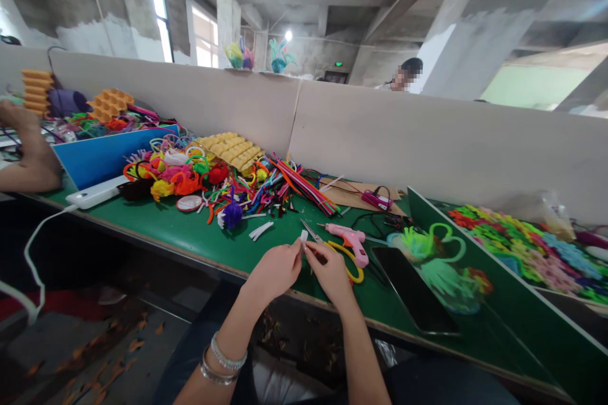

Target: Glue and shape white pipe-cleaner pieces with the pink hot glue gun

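Note:
My left hand (278, 271) and my right hand (329, 269) meet at the front edge of the green table. Their fingers pinch a small white piece (304, 237) between them. Yellow-handled scissors (349, 257) lie just beyond and beside my right hand, partly hidden by it. A pink glue gun (350, 241) rests right behind the scissors. Several white strips (261, 231) lie to the left of my hands, near a purple fuzzy ball (232, 216).
Colourful pipe cleaners (304, 183) and a yellow tray (232, 149) fill the back left. A black phone (413, 291), green fuzzy pieces (441, 266) and an upright divider (503, 285) stand right. A white power strip (99, 192) and another person's arm (31, 155) are left.

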Demonstrator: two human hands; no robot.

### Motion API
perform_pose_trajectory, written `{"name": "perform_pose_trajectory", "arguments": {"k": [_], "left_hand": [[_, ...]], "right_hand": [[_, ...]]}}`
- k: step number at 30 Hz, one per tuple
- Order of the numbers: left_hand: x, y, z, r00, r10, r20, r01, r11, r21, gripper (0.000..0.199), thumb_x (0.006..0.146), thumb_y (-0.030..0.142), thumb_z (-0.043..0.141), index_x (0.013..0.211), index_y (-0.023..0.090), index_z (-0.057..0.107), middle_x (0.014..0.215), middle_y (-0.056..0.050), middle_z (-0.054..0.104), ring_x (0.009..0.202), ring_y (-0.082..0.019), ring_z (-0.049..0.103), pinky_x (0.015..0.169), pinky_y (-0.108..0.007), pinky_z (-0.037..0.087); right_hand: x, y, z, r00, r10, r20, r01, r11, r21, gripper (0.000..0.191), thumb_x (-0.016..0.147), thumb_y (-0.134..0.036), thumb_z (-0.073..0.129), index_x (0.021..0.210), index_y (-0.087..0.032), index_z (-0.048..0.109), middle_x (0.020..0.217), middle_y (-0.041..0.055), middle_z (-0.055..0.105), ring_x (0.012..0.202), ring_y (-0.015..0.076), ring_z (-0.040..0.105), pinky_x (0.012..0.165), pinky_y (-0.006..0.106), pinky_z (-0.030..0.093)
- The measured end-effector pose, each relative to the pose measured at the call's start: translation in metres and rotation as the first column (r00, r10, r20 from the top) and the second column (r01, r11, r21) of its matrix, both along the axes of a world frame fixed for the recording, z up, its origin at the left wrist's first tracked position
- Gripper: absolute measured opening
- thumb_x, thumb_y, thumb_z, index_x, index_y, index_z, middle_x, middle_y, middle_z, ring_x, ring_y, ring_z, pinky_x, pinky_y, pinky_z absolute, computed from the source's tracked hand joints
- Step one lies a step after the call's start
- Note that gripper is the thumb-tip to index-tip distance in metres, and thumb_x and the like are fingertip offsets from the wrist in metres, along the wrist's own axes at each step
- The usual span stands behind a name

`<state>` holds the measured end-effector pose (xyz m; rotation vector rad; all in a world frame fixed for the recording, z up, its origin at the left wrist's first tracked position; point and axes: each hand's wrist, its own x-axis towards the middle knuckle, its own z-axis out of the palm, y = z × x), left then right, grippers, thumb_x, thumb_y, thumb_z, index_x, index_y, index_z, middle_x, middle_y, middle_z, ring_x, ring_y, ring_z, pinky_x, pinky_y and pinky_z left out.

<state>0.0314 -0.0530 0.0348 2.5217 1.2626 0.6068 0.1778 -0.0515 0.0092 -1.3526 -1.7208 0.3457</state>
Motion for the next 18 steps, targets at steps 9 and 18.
{"name": "perform_pose_trajectory", "arguments": {"k": [9, 18], "left_hand": [[0.0001, -0.0016, 0.0031, 1.0, 0.013, -0.014, -0.013, 1.0, -0.014, 0.04, 0.087, 0.02, 0.027, 0.125, 0.013, 0.036, 0.083, -0.011, 0.063, 0.076, -0.02, 0.061, 0.066, -0.029, 0.044], [0.0, -0.0013, 0.0027, 1.0, 0.016, -0.021, -0.016, 1.0, 0.004, 0.04, 0.087, 0.021, 0.027, 0.125, 0.013, 0.037, 0.082, -0.011, 0.063, 0.075, -0.021, 0.061, 0.065, -0.03, 0.044]], "right_hand": [[0.0002, 0.0, -0.0001, 1.0, 0.014, -0.001, -0.014, 1.0, 0.004, 0.025, 0.077, -0.033, 0.048, 0.086, -0.018, 0.066, 0.076, 0.0053, 0.067, 0.063, 0.016, 0.057, 0.057, 0.028, 0.045], [0.0001, -0.0001, 0.0001, 1.0, 0.013, -0.002, -0.013, 1.0, -0.009, 0.025, 0.077, -0.032, 0.048, 0.086, -0.017, 0.066, 0.078, 0.0058, 0.067, 0.065, 0.0164, 0.057, 0.059, 0.028, 0.045]]}}
